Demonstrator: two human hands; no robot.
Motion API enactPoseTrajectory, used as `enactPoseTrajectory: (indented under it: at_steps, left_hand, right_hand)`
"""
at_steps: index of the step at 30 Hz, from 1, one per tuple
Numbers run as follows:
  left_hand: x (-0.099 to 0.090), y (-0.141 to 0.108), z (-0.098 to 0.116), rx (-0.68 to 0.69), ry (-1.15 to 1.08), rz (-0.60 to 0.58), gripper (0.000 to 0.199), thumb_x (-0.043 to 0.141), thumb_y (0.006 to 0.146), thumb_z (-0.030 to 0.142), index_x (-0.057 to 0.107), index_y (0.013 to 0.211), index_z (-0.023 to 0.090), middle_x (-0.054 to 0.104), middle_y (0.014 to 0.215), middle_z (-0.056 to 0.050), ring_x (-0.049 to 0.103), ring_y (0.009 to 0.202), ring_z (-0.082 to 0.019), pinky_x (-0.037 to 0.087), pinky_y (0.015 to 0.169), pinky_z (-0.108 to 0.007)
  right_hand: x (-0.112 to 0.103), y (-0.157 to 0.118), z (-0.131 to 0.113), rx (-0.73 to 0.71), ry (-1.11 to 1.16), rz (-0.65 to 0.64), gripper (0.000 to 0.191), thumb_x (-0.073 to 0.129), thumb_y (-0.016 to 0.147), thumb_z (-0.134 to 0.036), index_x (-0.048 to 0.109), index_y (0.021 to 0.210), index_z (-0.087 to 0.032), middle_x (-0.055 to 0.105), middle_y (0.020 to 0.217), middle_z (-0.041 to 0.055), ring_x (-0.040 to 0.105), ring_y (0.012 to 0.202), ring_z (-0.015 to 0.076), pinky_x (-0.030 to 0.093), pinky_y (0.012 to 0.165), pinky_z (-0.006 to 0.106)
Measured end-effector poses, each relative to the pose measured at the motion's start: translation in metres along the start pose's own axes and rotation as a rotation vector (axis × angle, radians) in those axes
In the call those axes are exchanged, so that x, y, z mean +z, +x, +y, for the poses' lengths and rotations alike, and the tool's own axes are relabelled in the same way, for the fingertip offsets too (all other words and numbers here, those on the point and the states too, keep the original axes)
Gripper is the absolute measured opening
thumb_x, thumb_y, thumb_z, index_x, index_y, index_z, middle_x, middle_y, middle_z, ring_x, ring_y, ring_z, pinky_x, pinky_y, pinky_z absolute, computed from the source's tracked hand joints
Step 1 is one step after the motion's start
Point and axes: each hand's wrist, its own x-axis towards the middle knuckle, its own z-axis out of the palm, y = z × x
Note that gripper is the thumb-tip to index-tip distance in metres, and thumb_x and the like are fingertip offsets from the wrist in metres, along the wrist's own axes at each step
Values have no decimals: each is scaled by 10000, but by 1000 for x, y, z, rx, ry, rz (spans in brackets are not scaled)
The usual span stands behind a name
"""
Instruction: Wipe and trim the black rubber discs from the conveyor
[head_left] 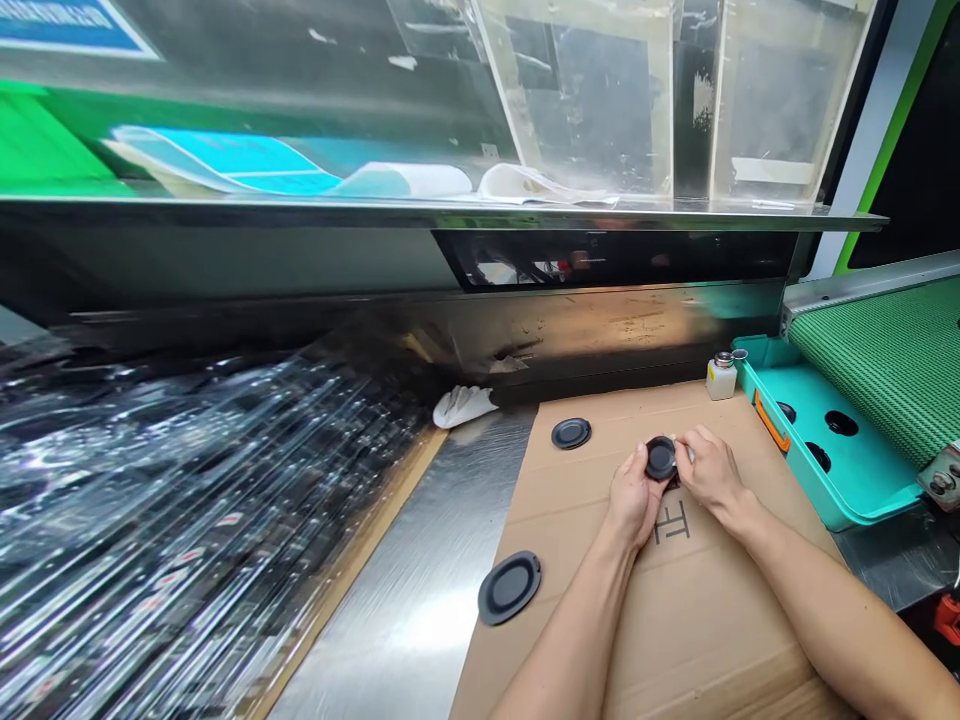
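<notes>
My left hand (634, 494) holds a small round black disc-shaped part (661, 458) with a raised rim, thumb on its left edge and fingers beneath. At the part's right edge, my right hand (708, 468) is closed in a pinch. Something small and pale shows at those fingertips, too little to name. Both hands are above a brown cardboard sheet (720, 620) with printed marks. On its left side lie two more black parts: a round one (571, 433) farther back and a larger oval one (510, 588) nearer me.
A turquoise tray (862, 490) with several black discs stands right, partly under a green conveyor belt (892, 350). A small white bottle (721, 377) sits beside it. Clear plastic-wrapped strips (210, 520) cover the left, near a white glove (463, 406). A metal shelf (420, 216) spans the back.
</notes>
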Motion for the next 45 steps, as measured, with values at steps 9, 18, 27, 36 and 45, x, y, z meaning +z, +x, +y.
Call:
enactPoseTrajectory:
  at_steps: [9,18,27,36,45]
  left_hand:
    - [-8,10,18,-107,-124,142,315,457,986,256,637,1194,103,708,1170,-184,681,1093,-251,526,996,-429]
    - [-4,5,28,-252,-252,61,389,340,991,358,649,1012,122,698,1142,-197,659,1115,-298,519,967,-522]
    - [9,-3,11,-283,-238,21,310,417,969,246,690,886,126,728,968,-122,664,1089,-237,486,1046,-392]
    - [5,1,6,-263,-206,-5,301,429,977,257,701,957,128,725,1043,-120,662,1087,-236,508,1024,-409]
    - [3,1,6,-265,-188,45,294,439,979,251,697,956,112,721,1034,-135,670,1062,-227,530,979,-379]
  right_hand:
    - [6,-15,-22,-215,150,-189,128,518,913,-174,636,879,-208,634,892,37,593,781,157,423,688,241]
    - [-3,-5,-16,-107,381,10,152,542,936,-265,686,937,-213,679,896,47,637,853,176,486,783,273]
    - [0,-7,-24,-144,200,-19,178,495,952,-206,671,969,-220,666,977,57,618,943,180,468,824,271]
    - [-5,-3,-15,-114,-47,-92,174,494,951,-199,652,882,-214,646,904,54,593,838,184,430,728,271]
    - [-11,-1,-11,-186,-51,-174,155,526,931,-170,658,863,-215,656,904,56,589,867,189,438,758,275]
